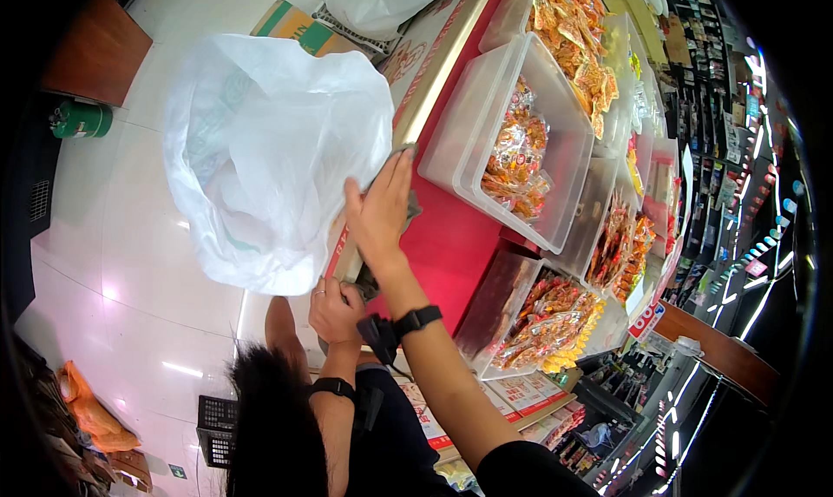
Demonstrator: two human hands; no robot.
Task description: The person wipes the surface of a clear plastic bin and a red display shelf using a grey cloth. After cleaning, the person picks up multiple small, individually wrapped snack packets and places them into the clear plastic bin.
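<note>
My right hand [381,220] lies flat, fingers extended and thumb apart, on a dark grey cloth [414,210] at the metal-trimmed edge of a red display shelf [436,236]. Closer to my body, my left hand [335,311], with a ring, is curled at the near end of the cloth, fingers bent round its edge. A large white plastic bag [280,139] stands wide open beside the shelf, its rim against both hands. Inside it are folds of thin plastic; other contents cannot be made out. A dark band sits on each wrist.
A clear plastic bin [449,145] with wrapped snacks stands on the shelf just right of my right hand. Another snack bin [488,328] stands nearer, with several more behind. A cardboard box [276,18], a black crate [218,412] and an orange bag [97,415] are on the tiled floor.
</note>
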